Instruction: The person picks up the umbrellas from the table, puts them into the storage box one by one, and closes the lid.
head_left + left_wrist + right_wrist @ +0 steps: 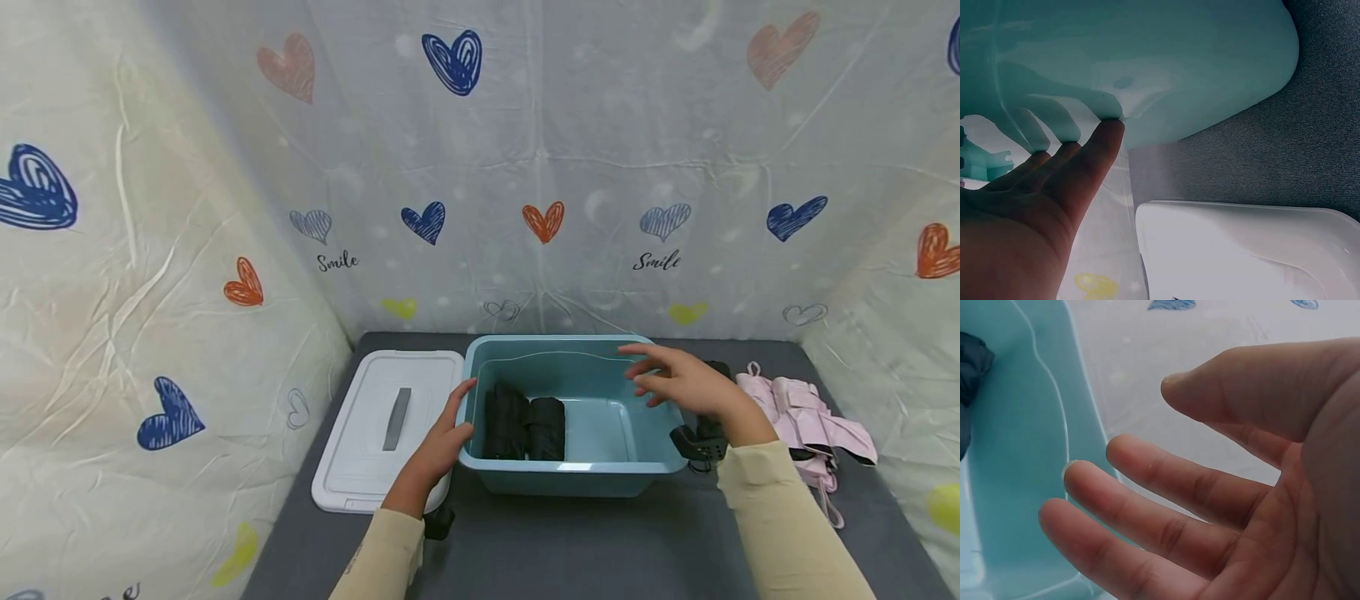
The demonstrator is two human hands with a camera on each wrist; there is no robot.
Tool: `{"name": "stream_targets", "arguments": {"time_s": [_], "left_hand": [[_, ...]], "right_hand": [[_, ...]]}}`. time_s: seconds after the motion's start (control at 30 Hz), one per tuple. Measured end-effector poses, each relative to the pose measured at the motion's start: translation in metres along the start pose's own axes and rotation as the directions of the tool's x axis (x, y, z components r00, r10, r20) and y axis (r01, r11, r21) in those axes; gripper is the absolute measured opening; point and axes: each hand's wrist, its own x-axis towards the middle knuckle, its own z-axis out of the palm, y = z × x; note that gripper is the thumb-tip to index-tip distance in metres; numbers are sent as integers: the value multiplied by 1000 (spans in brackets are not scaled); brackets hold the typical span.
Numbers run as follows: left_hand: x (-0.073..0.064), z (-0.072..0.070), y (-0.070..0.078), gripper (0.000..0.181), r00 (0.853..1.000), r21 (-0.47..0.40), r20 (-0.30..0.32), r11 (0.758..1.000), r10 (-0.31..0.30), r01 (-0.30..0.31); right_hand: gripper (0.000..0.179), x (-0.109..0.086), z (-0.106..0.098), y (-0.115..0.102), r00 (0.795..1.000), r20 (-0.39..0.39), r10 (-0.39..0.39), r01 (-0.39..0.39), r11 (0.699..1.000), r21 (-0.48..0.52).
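In the head view a blue-green plastic bin (570,468) stands open on the grey table. Two black rolled fabric bundles (546,428) lie side by side in its left half. My left hand (438,450) is at the bin's left end; in the left wrist view its extended fingers (1088,165) touch the outer wall. Over the bin's right end hovers my right hand (686,383), holding nothing. Its fingers (1141,522) are spread and slightly bent in the right wrist view, where part of a black bundle (971,375) also shows.
A white lid (348,450) with a grey handle (397,419) lies left of the bin. Pink fabric items with loop straps (798,412), resembling folded umbrellas, lie to the right. Something black (717,367) sits partly hidden behind my right hand. Heart-printed cloth (480,167) encloses the table.
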Motion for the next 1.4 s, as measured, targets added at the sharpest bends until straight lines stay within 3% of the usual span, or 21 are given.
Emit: {"name": "stream_targets", "arguments": {"time_s": [0.37,0.7,1.4], "left_hand": [[0,1,-1,73,1000,3,-5,1000,4,-4],[-1,0,0,73,1000,7,-6,1000,-4,4],[-1,1,-1,72,1000,-1,-11,1000,-1,1]], "right_hand": [[51,-13,-13,12,994,-111,13,-10,999,31],[52,-22,-21,31,959,-269,92,-86,996,36],[51,-28,-22,70,901,-360,243,-267,963,-17]]}}
